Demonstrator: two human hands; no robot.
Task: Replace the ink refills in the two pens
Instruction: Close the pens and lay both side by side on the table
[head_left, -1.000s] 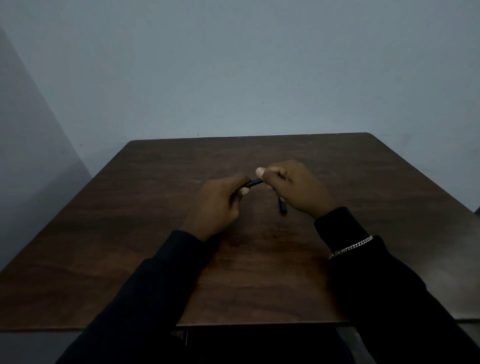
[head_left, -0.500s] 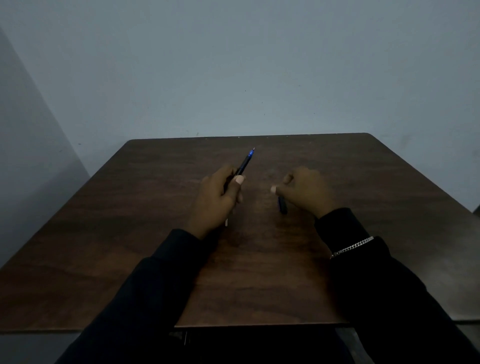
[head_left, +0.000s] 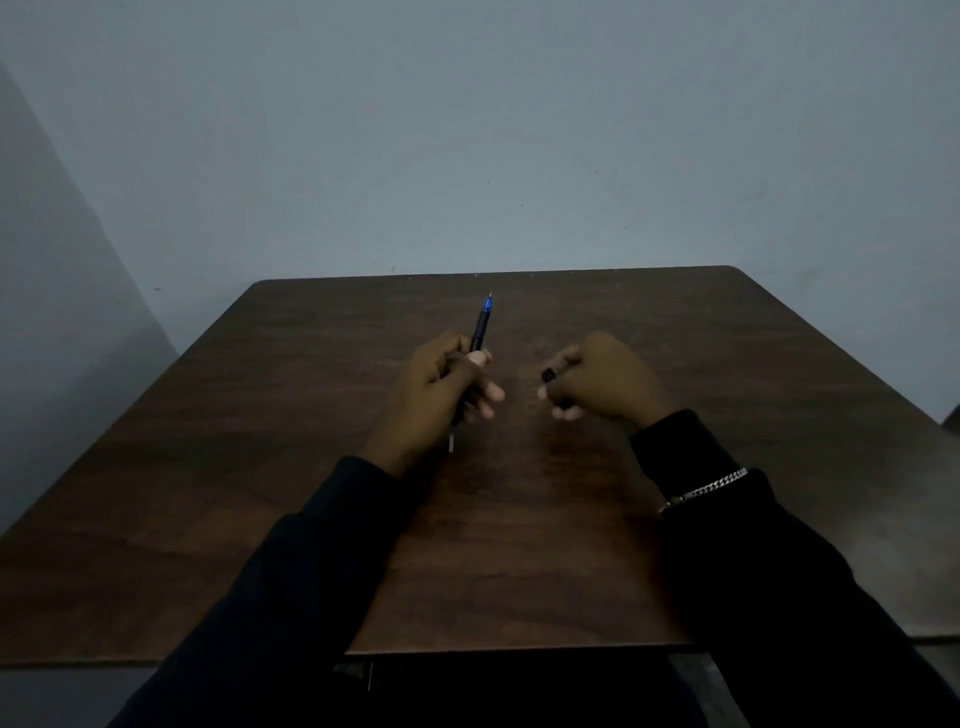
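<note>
My left hand (head_left: 441, 384) grips a dark pen (head_left: 480, 325) with a blue section near its tip. The tip points up and away from me, and a thin pale end sticks out below my fist. My right hand (head_left: 602, 382) is closed around a short dark pen part (head_left: 548, 375), whose round end shows between thumb and fingers. Most of that part is hidden in my fist. Both hands hover over the middle of the dark wooden table (head_left: 519, 545), a hand's width apart.
A plain grey-blue wall rises just behind the table's far edge. Dark sleeves cover both forearms, and a silver bracelet (head_left: 704, 491) sits on my right wrist. The table's near edge runs just in front of my body.
A second ago both hands held the pen together. They pulled apart: the left kept the pen and tilted its tip up, the right drew away with a dark piece.
</note>
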